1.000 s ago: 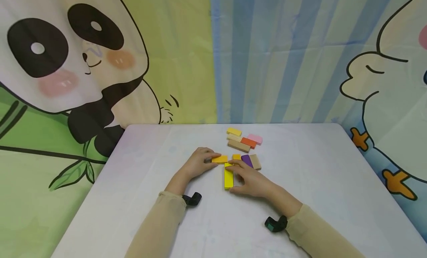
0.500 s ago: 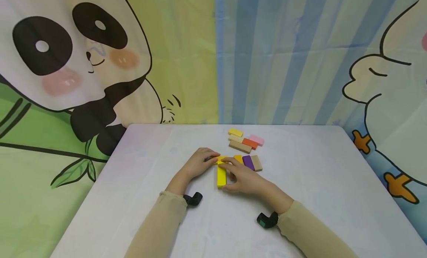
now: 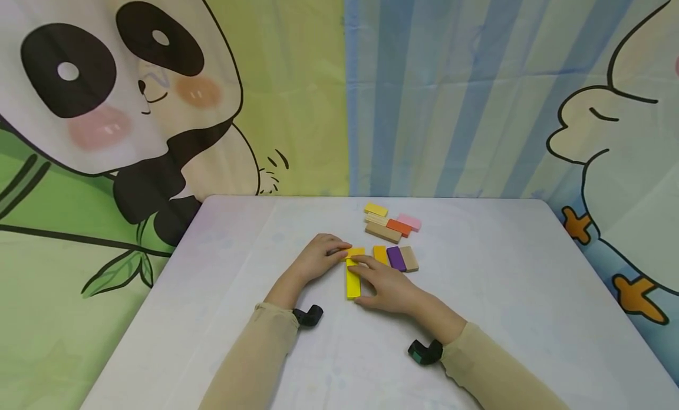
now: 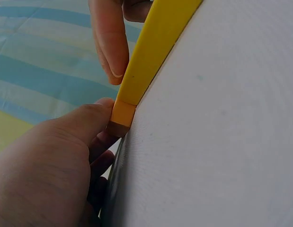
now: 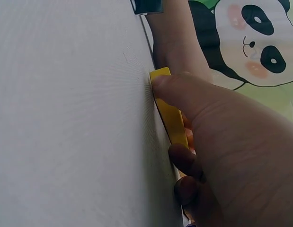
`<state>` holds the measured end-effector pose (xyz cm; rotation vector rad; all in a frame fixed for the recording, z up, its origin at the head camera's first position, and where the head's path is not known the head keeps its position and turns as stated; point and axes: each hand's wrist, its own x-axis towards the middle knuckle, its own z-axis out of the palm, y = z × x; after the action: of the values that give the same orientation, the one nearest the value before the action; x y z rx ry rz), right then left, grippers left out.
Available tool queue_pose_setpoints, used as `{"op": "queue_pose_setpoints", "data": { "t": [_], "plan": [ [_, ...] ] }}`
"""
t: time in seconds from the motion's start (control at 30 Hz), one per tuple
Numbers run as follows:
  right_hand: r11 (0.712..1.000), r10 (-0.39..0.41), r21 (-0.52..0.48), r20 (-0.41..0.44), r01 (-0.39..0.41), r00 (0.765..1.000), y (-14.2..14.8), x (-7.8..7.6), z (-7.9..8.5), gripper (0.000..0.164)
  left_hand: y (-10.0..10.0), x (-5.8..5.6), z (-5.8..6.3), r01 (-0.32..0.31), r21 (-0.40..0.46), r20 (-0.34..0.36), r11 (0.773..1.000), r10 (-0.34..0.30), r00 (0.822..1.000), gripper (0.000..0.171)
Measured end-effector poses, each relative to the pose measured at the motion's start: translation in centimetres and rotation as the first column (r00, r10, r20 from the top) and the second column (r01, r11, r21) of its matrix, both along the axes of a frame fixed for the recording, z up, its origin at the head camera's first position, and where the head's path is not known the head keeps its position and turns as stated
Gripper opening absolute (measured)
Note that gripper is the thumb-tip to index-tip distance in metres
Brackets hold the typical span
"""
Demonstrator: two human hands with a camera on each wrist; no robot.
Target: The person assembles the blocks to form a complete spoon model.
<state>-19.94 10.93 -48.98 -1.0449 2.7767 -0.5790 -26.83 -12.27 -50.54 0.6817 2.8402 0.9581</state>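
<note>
In the head view my left hand [image 3: 318, 258] pinches an orange-yellow block [image 3: 356, 252] lying crosswise on the table. A bright yellow block [image 3: 353, 283] points toward me, its far end against that block, the two forming a T or corner shape. My right hand [image 3: 389, 286] grips the yellow block, thumb at the near end and fingers at the far end. The left wrist view shows the yellow block [image 4: 155, 52] meeting the orange block [image 4: 122, 113] beside my left thumb. In the right wrist view my right thumb presses the yellow block's [image 5: 172, 120] near end.
Just right of the hands lie an amber block [image 3: 380, 254], a purple block [image 3: 396, 260] and a tan block [image 3: 409, 259]. Farther back sit a yellow block [image 3: 376, 209], a pale wooden one [image 3: 376, 219], a tan one [image 3: 383, 232], an orange-red one [image 3: 399, 227] and a pink one [image 3: 409, 222].
My right hand has slid the yellow block left along the orange-yellow block, baring more of the amber block. The left hand has stayed nearly in place; the view has shifted slightly.
</note>
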Motion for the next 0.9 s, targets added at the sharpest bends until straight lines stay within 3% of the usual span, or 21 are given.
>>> {"op": "queue_pose_setpoints", "data": {
  "t": [0.5, 0.63, 0.73, 0.83, 0.9],
  "plan": [
    [0.999, -0.01, 0.032, -0.005, 0.01, 1.0, 0.1, -0.1, -0.3, 0.074, 0.1, 0.2, 0.1, -0.01, 0.001, -0.003, 1.0, 0.01, 1.0, 0.03],
    [0.994, -0.009, -0.105, 0.028, 0.012, 1.0, 0.4, -0.2, -0.2, 0.067, 0.0, 0.2, 0.1, 0.015, -0.018, -0.012, 1.0, -0.015, 1.0, 0.037],
    [0.957, -0.057, -0.285, 0.017, 0.06, 0.998, 0.8, -0.6, -0.4, 0.045, 0.0, 0.2, 0.2, 0.026, -0.047, 0.001, 0.999, -0.026, 1.0, 0.044],
    [0.89, -0.154, -0.434, 0.002, 0.139, 0.988, 1.2, -1.2, -0.9, 0.02, 0.1, 0.3, 0.4, 0.038, -0.075, 0.024, 0.996, -0.036, 0.999, 0.048],
    [0.855, -0.209, -0.486, -0.001, 0.183, 0.978, 1.4, -1.5, -1.2, 0.016, 0.2, 0.5, 0.5, 0.051, -0.084, 0.03, 0.995, -0.048, 0.998, 0.052]
  ]
}}
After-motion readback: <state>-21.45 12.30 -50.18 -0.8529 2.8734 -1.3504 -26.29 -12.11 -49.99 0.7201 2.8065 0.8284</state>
